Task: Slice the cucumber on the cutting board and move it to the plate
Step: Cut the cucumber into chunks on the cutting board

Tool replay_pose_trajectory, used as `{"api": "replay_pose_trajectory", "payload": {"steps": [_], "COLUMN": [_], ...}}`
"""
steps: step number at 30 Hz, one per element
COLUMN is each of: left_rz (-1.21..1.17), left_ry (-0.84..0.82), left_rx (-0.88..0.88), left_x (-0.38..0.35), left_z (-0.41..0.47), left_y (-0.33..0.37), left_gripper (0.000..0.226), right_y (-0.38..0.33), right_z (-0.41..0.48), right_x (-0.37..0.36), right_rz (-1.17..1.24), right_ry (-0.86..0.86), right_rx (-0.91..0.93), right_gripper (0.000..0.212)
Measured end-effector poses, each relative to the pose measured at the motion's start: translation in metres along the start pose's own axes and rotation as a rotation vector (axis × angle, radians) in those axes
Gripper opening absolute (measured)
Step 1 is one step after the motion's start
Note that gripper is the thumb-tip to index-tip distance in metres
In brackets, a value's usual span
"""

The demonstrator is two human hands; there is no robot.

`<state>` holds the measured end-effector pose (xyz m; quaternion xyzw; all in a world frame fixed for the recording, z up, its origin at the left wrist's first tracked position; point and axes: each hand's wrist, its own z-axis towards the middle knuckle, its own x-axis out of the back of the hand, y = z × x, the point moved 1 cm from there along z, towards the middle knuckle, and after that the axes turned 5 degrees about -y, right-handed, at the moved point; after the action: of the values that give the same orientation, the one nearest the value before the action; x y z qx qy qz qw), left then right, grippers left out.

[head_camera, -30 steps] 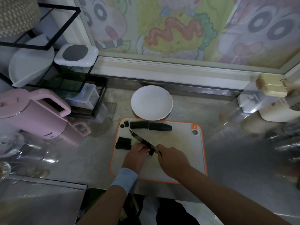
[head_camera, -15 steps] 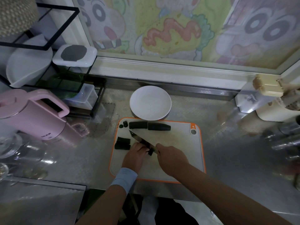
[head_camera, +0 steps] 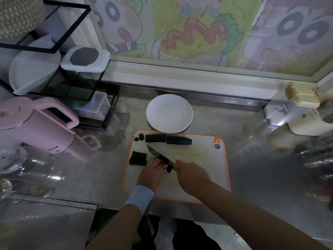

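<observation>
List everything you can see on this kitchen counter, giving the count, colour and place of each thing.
cutting board: one, white with orange rim, centre of the counter
plate: one, white, just behind the board
long cucumber pieces: two, dark green, end to end at the board's far edge
cucumber end bits: two, dark, board's far left corner
cut cucumber chunks: small pile, dark, board's left edge
cucumber piece: one, dark, under the knife
knife: one, metal blade, angled across the board
kettle: one, pink, left of the board
wire rack: one, black, far left
lidded container: one, white with dark top, on the rack
left hand: holds the cucumber piece; pale blue wristband
right hand: grips the knife handle
</observation>
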<state>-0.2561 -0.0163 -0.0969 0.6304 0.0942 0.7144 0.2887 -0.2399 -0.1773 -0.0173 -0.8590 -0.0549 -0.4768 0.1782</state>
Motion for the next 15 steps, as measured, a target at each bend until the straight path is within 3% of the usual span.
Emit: {"api": "replay_pose_trajectory", "payload": {"steps": [15], "left_rz": [-0.105], "left_ry": [-0.042], "left_rx": [0.076], "left_x": [0.002], "left_z": [-0.005], "left_y": [0.001], "left_gripper": [0.034], "right_y": [-0.008], "right_z": [0.028], "right_x": [-0.038], "right_rz": [0.15], "right_ry": [0.062], "right_rx": [0.007], "right_gripper": [0.022]}}
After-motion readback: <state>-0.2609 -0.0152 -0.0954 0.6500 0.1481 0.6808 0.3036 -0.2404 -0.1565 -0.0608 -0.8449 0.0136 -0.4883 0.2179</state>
